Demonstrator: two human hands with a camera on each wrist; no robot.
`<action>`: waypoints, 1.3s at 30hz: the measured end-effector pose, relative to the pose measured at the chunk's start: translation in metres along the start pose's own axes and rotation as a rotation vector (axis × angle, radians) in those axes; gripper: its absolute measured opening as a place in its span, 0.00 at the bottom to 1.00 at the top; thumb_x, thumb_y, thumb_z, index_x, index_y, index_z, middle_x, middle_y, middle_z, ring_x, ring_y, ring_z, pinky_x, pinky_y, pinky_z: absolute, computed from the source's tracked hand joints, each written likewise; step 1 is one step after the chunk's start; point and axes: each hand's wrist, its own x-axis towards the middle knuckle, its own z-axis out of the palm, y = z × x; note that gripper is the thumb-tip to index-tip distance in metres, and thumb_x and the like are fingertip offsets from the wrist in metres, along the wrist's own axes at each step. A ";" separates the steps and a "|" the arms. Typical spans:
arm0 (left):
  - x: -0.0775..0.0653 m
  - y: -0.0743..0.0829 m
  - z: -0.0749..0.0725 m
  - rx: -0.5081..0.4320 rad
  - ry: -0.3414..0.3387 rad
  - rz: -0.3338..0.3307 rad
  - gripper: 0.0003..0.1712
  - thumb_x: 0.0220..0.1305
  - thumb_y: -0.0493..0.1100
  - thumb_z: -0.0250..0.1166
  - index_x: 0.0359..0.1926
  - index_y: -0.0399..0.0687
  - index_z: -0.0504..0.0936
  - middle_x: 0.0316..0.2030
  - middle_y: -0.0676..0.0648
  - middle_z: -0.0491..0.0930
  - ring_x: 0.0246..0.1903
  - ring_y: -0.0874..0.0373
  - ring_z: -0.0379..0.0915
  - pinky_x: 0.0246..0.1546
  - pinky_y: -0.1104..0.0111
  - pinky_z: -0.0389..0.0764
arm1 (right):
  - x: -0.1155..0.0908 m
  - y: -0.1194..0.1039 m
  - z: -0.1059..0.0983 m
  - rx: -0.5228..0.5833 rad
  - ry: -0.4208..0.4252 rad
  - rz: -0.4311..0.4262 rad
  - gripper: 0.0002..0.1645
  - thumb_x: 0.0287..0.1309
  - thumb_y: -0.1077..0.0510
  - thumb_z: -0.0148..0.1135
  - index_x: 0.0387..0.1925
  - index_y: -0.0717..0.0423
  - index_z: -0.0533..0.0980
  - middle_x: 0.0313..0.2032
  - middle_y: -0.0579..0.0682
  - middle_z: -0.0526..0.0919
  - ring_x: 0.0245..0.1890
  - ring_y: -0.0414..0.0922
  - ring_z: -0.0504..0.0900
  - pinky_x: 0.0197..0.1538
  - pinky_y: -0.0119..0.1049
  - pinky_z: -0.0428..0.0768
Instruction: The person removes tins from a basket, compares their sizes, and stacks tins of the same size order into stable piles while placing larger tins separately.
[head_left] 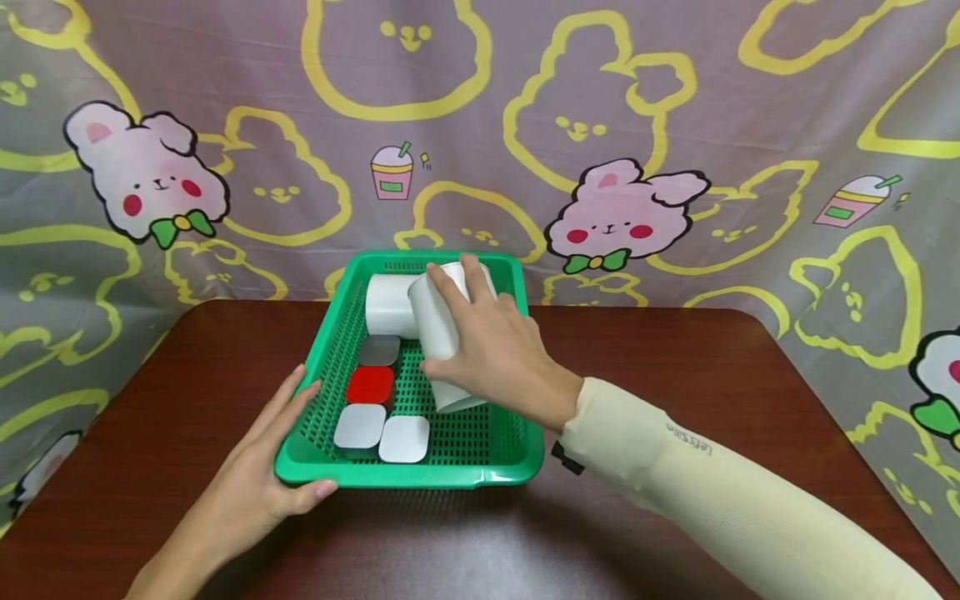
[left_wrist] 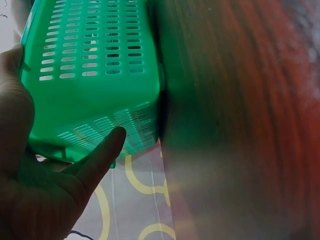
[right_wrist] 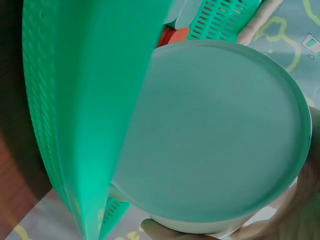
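Tilted inside a green plastic basket (head_left: 408, 475), a white cylindrical canister (head_left: 435, 321) is gripped by my right hand (head_left: 498, 350). Its flat, rimmed round end (right_wrist: 215, 130) faces the camera in the right wrist view. My left hand (head_left: 255, 471) holds the basket's near left corner, thumb at the front rim and fingers along the left side. The left wrist view shows a finger (left_wrist: 102, 157) against the perforated wall. Another white cylinder (head_left: 390, 304) lies on its side at the back of the basket, partly hidden by the held canister.
Along the basket's left side are a grey-topped block-like piece (head_left: 379, 350), a red-topped one (head_left: 371, 385) and two white-topped ones (head_left: 360, 426). The basket stands on a dark reddish-brown wooden table (head_left: 660, 400). A patterned curtain (head_left: 480, 150) hangs behind and at the sides.
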 end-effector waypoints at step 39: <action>0.001 0.000 0.001 -0.035 0.027 0.038 0.63 0.42 0.52 0.81 0.77 0.63 0.54 0.78 0.55 0.45 0.65 0.45 0.58 0.49 0.76 0.67 | -0.022 0.068 -0.016 -0.110 0.563 -0.073 0.62 0.42 0.44 0.77 0.76 0.34 0.52 0.77 0.54 0.48 0.64 0.64 0.64 0.32 0.60 0.82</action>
